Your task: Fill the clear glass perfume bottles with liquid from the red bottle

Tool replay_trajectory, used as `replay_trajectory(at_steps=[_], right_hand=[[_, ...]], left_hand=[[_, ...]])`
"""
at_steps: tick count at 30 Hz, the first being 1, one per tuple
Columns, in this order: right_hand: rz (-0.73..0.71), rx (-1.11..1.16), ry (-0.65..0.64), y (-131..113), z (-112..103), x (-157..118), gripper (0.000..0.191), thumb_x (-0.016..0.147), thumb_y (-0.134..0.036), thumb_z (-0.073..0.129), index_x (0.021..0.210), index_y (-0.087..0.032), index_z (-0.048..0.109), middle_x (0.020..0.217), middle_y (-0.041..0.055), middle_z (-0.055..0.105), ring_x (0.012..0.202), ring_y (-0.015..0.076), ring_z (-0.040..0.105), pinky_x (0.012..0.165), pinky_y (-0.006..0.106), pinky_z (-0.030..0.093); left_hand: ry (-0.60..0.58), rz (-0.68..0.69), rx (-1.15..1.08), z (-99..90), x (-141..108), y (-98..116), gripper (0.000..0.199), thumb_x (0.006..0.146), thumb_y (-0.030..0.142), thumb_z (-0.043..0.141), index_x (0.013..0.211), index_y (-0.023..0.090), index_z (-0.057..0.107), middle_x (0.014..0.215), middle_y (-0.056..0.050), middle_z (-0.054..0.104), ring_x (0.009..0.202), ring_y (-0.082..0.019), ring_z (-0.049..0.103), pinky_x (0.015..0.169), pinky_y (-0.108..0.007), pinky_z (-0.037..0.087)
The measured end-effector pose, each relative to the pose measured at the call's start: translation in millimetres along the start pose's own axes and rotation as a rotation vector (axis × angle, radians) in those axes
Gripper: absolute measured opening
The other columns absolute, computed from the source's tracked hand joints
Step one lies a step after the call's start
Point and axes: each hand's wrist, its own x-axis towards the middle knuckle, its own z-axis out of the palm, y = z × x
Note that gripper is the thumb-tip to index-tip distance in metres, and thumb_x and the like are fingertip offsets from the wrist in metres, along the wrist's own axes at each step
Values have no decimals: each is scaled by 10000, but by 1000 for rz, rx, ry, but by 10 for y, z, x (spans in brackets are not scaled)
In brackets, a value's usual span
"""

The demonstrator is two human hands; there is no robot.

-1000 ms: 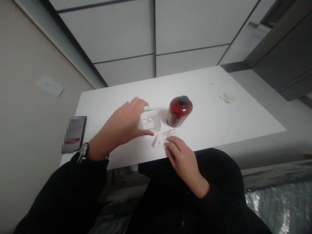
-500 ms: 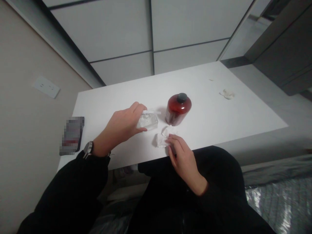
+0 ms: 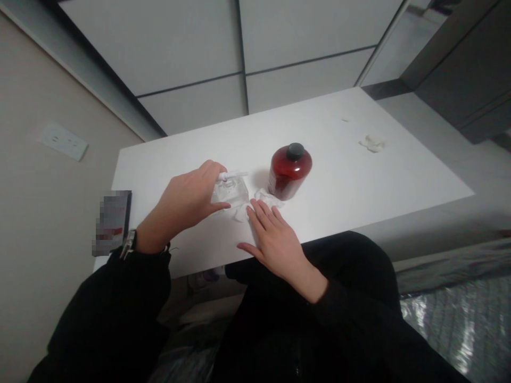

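Note:
My left hand (image 3: 191, 197) is wrapped round a clear glass bottle (image 3: 235, 192), its thumb at the near side. A thin white stick-like piece (image 3: 237, 174) lies along the bottle's top, at my left fingertips. My right hand (image 3: 275, 236) rests flat with its fingers spread, the fingertips touching a crumpled white tissue (image 3: 266, 198) on the table. Part of the tissue reaches to the glass bottle; the rest is under my fingers. Just behind the tissue stands a red-brown bottle (image 3: 289, 173) with a black cap, upright.
The white table (image 3: 191, 151) has a wall on its left and cabinet doors behind. A dark, partly blurred flat object (image 3: 114, 223) lies at its left edge. At the back right is a crumpled pale scrap (image 3: 373, 143).
My right hand has moved left and its fingers have spread out over the tissue. The tissue has shifted left against the glass bottle. The view has turned slightly.

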Motion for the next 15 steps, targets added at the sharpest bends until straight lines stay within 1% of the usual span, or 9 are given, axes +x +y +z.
replay_trajectory(at_steps=[3,5,9,11,12,13,15], right_hand=[[-8,-1,-11,-3,-36,-4,912,939,-657,647,1553,-5,475,1641,278,429,1564,419,391,1259,633,384],[-18,-6,-19,-19,-71,-73,970,905,-683,678,1547,15,475,1639,279,429,1552,424,410,1250,621,405],[-37,-7,-30,-79,-155,-350,1035,842,-686,755,1560,0,462,1647,264,422,1544,423,421,1228,603,447],[-44,1,-12,-80,-195,-497,1023,839,-659,778,1565,-12,461,1641,258,436,1525,419,452,1203,587,487],[-49,9,8,-65,-210,-555,961,863,-617,777,1557,-25,477,1627,250,463,1509,411,480,1188,576,507],[-54,22,34,-40,-223,-595,839,907,-542,763,1537,-48,512,1600,233,512,1485,393,519,1173,558,530],[-69,59,117,23,-240,-618,495,996,-339,686,1432,-112,628,1476,179,661,1384,334,638,1121,503,589]], left_hand=[[-36,-34,52,-30,6,22,658,686,438,941,1215,250,598,1200,-107,704,971,-359,724,669,-371,526],[-93,-65,83,-78,12,61,642,726,443,915,1242,235,594,1228,-118,700,998,-364,728,695,-373,535],[-218,-60,170,-186,27,146,584,849,420,820,1319,196,555,1305,-148,682,1067,-359,730,777,-386,548],[-247,-51,192,-210,33,163,603,857,425,815,1339,182,547,1299,-158,686,1072,-361,733,797,-393,550],[-251,-47,193,-213,34,164,618,849,430,823,1342,180,549,1290,-159,690,1074,-363,734,805,-395,552],[-248,-43,187,-212,34,162,632,836,438,835,1340,180,555,1281,-158,694,1076,-365,734,812,-398,553],[-226,-39,162,-202,27,151,670,805,461,860,1335,179,563,1273,-157,697,1084,-370,733,827,-404,558]])
